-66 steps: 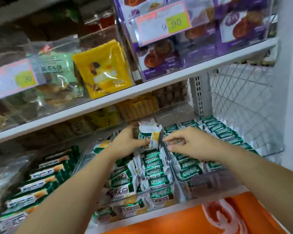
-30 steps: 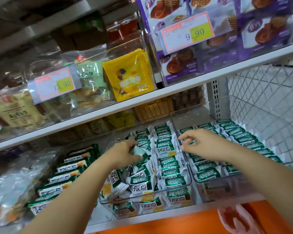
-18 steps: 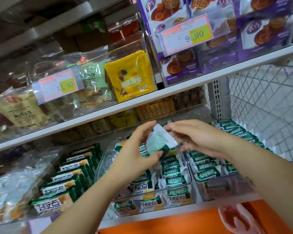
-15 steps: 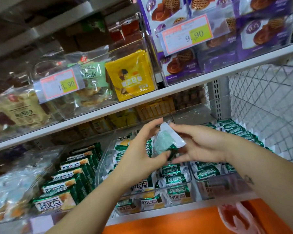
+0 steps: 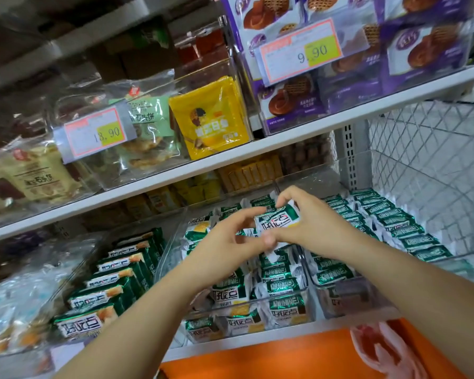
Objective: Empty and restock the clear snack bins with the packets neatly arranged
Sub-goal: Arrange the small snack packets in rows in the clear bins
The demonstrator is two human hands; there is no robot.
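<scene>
Both hands meet above the middle clear bin [image 5: 311, 310] on the lower shelf. My right hand [image 5: 309, 222] pinches a green-and-white snack packet [image 5: 278, 222], printed face toward me. My left hand [image 5: 227, 242] touches the packet's left and lower edge with its fingertips and thumb. The middle bin holds rows of the same green packets [image 5: 281, 288], some askew on its left side. The right clear bin [image 5: 348, 296] holds tidy rows of green packets [image 5: 389, 222]. A left bin holds a stack of larger green packets [image 5: 107, 283].
The shelf above [image 5: 257, 149] carries clear bins with a yellow pouch [image 5: 211, 119], purple biscuit bags [image 5: 427, 47] and price tags [image 5: 96, 132]. A white wire mesh panel [image 5: 427, 160] closes the right side. An orange surface [image 5: 285, 356] lies below the shelf edge.
My left hand lifted a packet out of the middle bin and both hands turned it over; its printed face shows now and my right hand pinches it.
</scene>
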